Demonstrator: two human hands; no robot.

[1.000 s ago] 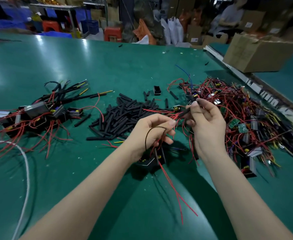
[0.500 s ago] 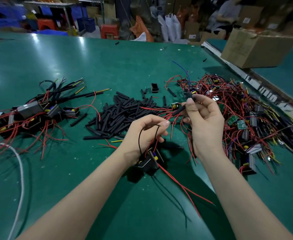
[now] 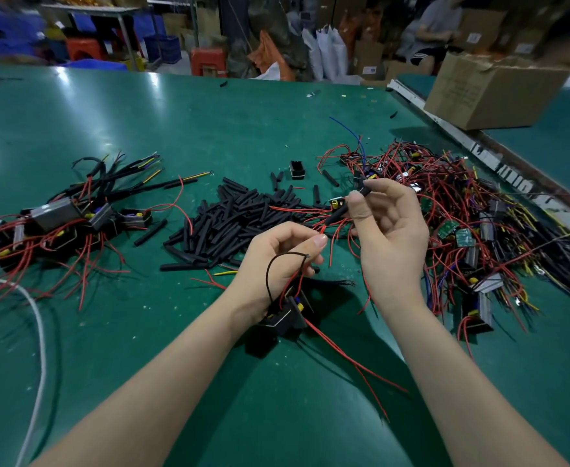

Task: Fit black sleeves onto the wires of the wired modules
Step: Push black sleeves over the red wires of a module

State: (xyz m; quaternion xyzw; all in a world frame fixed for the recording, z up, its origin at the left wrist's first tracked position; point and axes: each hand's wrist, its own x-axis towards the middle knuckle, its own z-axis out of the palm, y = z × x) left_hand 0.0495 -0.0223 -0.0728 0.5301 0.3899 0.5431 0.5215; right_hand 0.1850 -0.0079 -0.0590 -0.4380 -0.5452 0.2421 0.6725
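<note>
so, near the middle of the frame the left hand [image 3: 285, 261] has its fingers curled round a bunch of red wires [image 3: 324, 229], pinching them near their tips between thumb and forefinger; a thin black wire [image 3: 270, 274] loops out over the back of that hand. hanging just under the left wrist is the wired module [image 3: 285, 318], a small black block with a yellow spot, and two more of its red wires trail down toward the lower middle of the frame. just right of it the right hand [image 3: 391, 237] pinches a black sleeve [image 3: 344, 205] between thumb and fingers, tilted so its lower end points down-left at the tips of the red wires; whether the tips are already inside the sleeve i cannot tell. behind the hands, centre of the frame, lies a loose pile of black sleeves [image 3: 229, 217] on the green table [image 3: 175, 123]. at the right of the frame is a big tangle of modules with bare red wires [image 3: 478, 224]. at the left is a smaller heap of modules with sleeved wires [image 3: 85, 210]. a white cable [image 3: 39, 332] curves along the lower left edge. a cardboard box [image 3: 489, 92] sits at the upper right, and a small black open casing [image 3: 297, 170] rests alone just beyond the sleeve pile
</note>
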